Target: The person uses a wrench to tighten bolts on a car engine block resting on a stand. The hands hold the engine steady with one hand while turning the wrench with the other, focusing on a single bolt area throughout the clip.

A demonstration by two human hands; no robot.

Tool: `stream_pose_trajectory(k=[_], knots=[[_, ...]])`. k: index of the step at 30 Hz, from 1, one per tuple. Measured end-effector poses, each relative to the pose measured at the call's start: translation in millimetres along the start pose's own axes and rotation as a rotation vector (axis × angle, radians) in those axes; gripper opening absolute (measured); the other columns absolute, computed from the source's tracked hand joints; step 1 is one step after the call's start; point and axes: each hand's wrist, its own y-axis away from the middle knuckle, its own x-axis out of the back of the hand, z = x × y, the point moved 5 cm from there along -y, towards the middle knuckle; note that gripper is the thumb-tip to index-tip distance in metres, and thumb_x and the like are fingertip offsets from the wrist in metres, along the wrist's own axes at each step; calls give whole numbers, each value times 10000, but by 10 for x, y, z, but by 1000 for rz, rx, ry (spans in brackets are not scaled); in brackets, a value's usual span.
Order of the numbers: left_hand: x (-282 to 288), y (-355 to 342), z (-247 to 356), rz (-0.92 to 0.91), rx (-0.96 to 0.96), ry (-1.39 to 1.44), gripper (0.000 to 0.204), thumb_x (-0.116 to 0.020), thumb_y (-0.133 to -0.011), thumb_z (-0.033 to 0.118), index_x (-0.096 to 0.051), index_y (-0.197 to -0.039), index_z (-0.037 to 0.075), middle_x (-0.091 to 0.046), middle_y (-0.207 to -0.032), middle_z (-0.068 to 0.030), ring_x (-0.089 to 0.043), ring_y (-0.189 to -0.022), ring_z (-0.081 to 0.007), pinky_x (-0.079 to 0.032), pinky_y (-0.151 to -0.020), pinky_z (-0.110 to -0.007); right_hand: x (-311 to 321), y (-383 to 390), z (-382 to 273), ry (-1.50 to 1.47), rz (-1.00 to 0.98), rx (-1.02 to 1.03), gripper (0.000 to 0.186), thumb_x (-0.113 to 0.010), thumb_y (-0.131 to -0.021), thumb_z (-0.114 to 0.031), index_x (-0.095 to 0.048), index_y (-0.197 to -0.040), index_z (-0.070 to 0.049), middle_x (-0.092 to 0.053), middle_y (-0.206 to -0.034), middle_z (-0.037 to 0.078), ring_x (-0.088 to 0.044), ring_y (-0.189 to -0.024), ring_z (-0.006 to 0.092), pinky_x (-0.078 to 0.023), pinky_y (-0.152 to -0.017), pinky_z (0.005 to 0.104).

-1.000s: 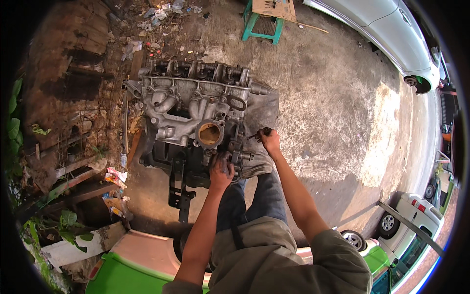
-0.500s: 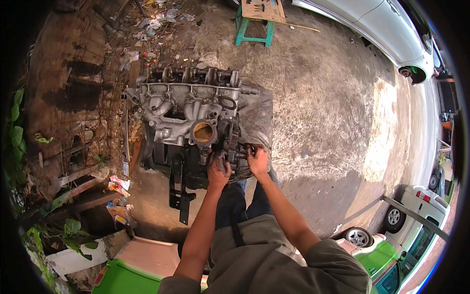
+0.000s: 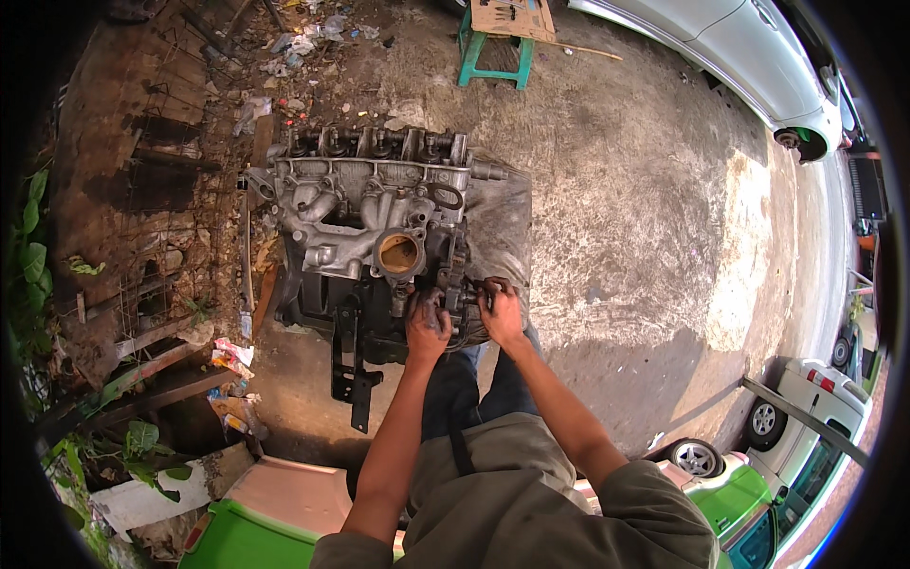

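Note:
A greasy engine [image 3: 327, 248] with a silver intake manifold [image 3: 332, 223] stands before me. The manifold's round port [image 3: 398, 254] faces up. At the engine's near right corner, my left hand [image 3: 428, 321] rests with curled fingers against the dark metal parts below that port. My right hand [image 3: 500, 311] pinches at a small dark piece on the engine's right side, its fingertips blackened with grease. Between the two hands lies a metal bracket-like part [image 3: 457, 296]. My fingers hide what exactly each hand grips. A flat black bracket [image 3: 353, 375] hangs off the engine's near side.
Beyond the engine, a green stool [image 3: 495, 71] carries a board with small tools. A silver car [image 3: 730, 47] is at the far right, with a white vehicle [image 3: 806, 408] and a loose wheel [image 3: 697, 459] nearer. Litter and scrap wood [image 3: 156, 360] lie along the left.
Both hands stay at the same corner of the engine, with only slight shifts of the fingers. The view has moved a little, so the engine appears slightly farther right.

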Motion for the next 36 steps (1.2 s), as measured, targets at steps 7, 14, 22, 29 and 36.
stream_pose_trajectory(k=[7,14,22,29,36], knots=[[-38,29,-49,-7,-26,3,267,-502,-783,20,-551,-1044,-10,-612,-953,-178,-583,-903,-369,-500,-798,-456,30,-23,-29,82,-67,103,234,-602,-836,-91,-673,-1058,-62,-626,-1121,139,-561,-1021,373,-450,-899,437],[10,-3,3,4,9,36,249,-494,-747,-7,-518,-996,-6,-590,-927,-192,-559,-890,-397,-462,-836,-486,37,-42,16,38,-95,98,237,-596,-848,-96,-674,-1071,-76,-628,-1125,129,-561,-1052,353,-433,-932,427],[-24,19,-19,-23,47,6,241,-492,-757,-3,-508,-997,-13,-580,-927,-196,-554,-895,-395,-457,-857,-498,67,-57,171,-7,-148,147,226,-591,-862,-91,-669,-1073,-69,-629,-1119,127,-582,-1030,346,-440,-924,422],[-35,23,-15,0,-54,-47,225,-499,-775,7,-512,-998,-23,-580,-919,-189,-564,-888,-388,-463,-867,-492,70,-63,97,23,-149,134,232,-593,-854,-98,-664,-1071,-59,-624,-1126,132,-589,-1016,350,-453,-908,424],[-14,19,14,0,1,-52,211,-494,-778,5,-519,-985,-22,-592,-913,-189,-573,-861,-381,-488,-814,-484,40,-142,-84,20,-162,166,254,-600,-836,-110,-649,-1071,-27,-619,-1121,163,-583,-1009,374,-451,-906,440]])
